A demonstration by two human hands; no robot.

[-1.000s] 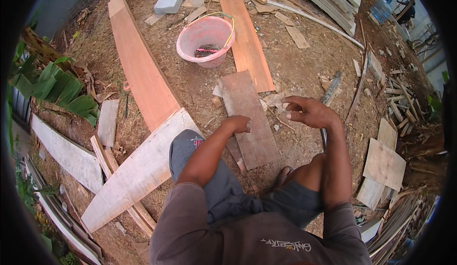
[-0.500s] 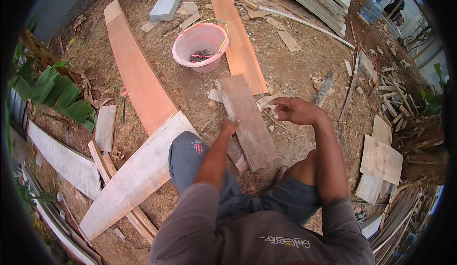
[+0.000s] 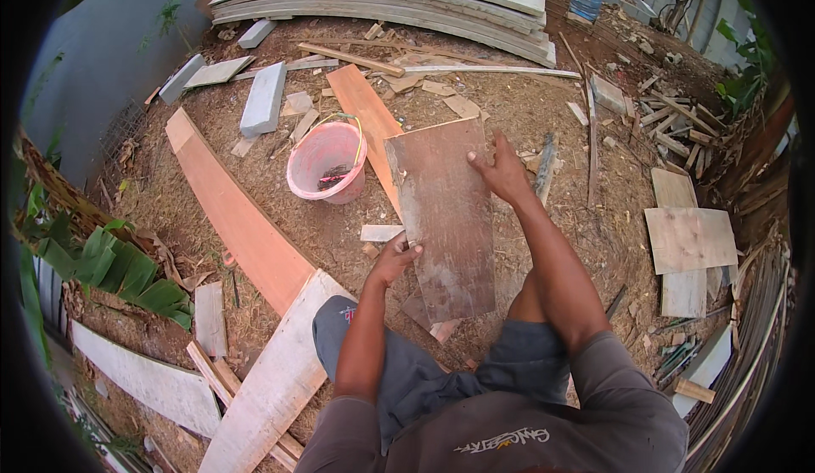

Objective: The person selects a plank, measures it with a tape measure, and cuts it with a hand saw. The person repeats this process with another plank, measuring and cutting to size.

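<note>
A brown, worn rectangular plywood board [image 3: 446,218] is raised in front of me, its broad face turned up toward my head. My left hand [image 3: 395,259] grips its left edge, about halfway down, with the thumb lying on the face. At the upper right edge is my right hand [image 3: 503,170], its thumb on the face and the other fingers along or behind the edge, partly hidden. Under the board's lower end a smaller wood scrap [image 3: 418,307] shows. Just beyond, an orange-brown plank [image 3: 365,108] lies on the ground, partly covered by the board.
A pink bucket [image 3: 297,167] with dark bits, perhaps nails, stands ahead left. A long orange-brown plank [image 3: 242,218] meets a whitish board [image 3: 272,380] beside my left knee. Stacked long boards [image 3: 382,6] lie at the back. Plywood pieces [image 3: 692,239] lie on the right.
The plywood board has been lifted and tilted so its face shows wider. My right hand has come from the air onto its right edge. The view has tipped up, showing more background.
</note>
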